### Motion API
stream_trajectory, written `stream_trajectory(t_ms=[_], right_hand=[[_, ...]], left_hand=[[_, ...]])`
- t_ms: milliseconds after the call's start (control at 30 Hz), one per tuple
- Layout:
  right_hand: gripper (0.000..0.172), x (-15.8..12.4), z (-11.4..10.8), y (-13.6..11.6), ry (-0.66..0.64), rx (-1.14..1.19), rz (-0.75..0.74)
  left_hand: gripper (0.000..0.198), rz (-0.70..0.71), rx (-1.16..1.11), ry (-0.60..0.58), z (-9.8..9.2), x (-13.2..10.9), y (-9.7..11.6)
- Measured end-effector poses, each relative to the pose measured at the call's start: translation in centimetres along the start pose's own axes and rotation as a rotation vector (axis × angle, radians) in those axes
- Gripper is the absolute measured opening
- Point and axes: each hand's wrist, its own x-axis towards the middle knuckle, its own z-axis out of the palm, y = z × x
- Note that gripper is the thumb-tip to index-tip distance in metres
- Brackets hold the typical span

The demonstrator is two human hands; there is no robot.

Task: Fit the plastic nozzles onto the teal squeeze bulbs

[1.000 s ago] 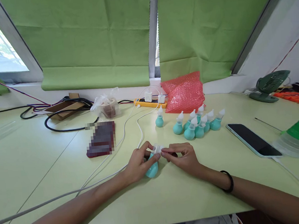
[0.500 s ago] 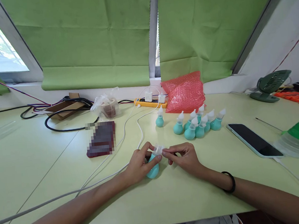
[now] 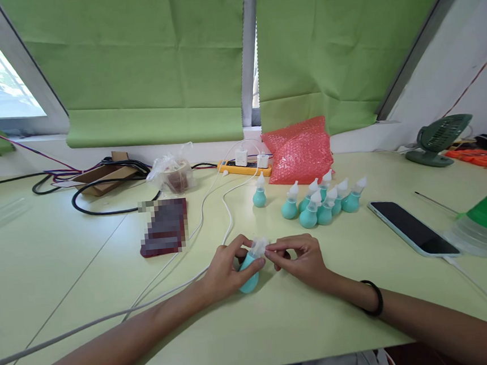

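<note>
A teal bulb (image 3: 249, 278) with a clear top leans at the near middle of the table, gripped between the thumb and fingers of my left hand (image 3: 229, 268). My right hand (image 3: 300, 257) is closed in a pinch at the clear top piece (image 3: 259, 246); what lies between its fingertips is too small to make out. Beyond my hands, a single teal bulb with a clear nozzle (image 3: 259, 197) stands upright. To its right is a group of several similar bulbs (image 3: 309, 216), upright or slightly tilted.
White cables (image 3: 151, 299) run left of my hands. A dark red phone (image 3: 164, 226) lies left, a charging phone (image 3: 412, 227) right. Behind are a power strip (image 3: 242, 169), red bubble wrap (image 3: 298, 152) and wrapped tape (image 3: 177, 177). A green fan (image 3: 444, 133) stands back right.
The held bulb and my hands have shifted only very slightly. The clear top looks a little different in shape between my fingers.
</note>
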Motion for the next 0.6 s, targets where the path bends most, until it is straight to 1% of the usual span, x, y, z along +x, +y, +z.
stream_trajectory(t_ms=[233,333,600], right_hand=[[0.009,-0.09,0.1,0.11,0.038,-0.031,-0.169],[0.008,-0.17,0.13,0.3,0.057,-0.05,-0.204],[0.009,-0.07,0.06,0.1,0.051,-0.082,-0.254]], left_hand=[[0.024,0.034,0.023,-0.007,0.05,-0.21,-0.13],[0.023,0.038,0.033,0.0,0.15,-0.23,-0.19],[0.022,0.049,0.076,0.028,0.28,-0.26,-0.07]])
